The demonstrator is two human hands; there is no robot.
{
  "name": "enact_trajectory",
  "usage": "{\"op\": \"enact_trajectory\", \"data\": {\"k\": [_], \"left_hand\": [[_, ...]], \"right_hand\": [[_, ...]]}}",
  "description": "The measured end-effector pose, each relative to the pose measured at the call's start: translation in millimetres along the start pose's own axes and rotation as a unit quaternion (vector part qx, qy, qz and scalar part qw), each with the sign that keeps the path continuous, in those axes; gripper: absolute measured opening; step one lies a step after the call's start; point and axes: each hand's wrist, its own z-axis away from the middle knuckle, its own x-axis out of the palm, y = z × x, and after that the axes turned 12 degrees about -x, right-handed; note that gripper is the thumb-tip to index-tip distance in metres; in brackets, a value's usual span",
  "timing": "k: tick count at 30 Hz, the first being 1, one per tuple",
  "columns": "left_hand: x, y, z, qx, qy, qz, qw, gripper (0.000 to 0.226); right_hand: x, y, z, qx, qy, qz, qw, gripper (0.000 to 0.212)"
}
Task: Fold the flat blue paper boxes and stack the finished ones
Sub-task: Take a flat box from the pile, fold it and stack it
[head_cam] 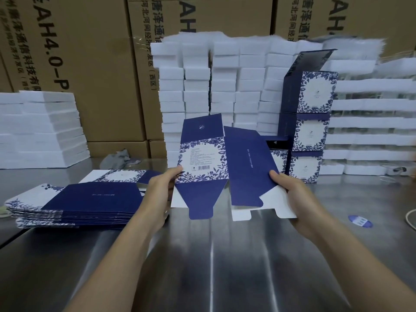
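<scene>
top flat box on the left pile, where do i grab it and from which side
Probably pinch its right edge, coming from the right. The top flat box lies flat on the pile, so only its edges offer a grip, and that edge lies nearest the left hand, which, like the right hand, grips the held box.

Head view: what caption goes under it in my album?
Left hand and right hand hold a blue box over the table, flats piled beside, finished boxes stacked behind.

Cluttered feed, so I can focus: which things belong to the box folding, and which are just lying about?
Job: held blank, flat blank pile, finished box stack.
Lying about: foam blocks, brown cartons, grey rag, oval sticker, white cable.
</scene>
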Motion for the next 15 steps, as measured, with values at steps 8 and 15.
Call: {"op": "enact_trajectory", "data": {"k": [8, 15], "left_hand": [[-4.3, 2.4, 2.9, 0.031, -0.019, -0.001, 0.999, 0.029], [-6.8, 1.0, -1.8, 0.006, -0.047, 0.052, 0.998, 0.031]], "right_hand": [[3.0, 2.2, -0.9, -0.001, -0.003, 0.014, 1.000, 0.034], [2.9, 3.4, -1.4, -0.008, -0.024, -0.009, 1.000, 0.035]]}}
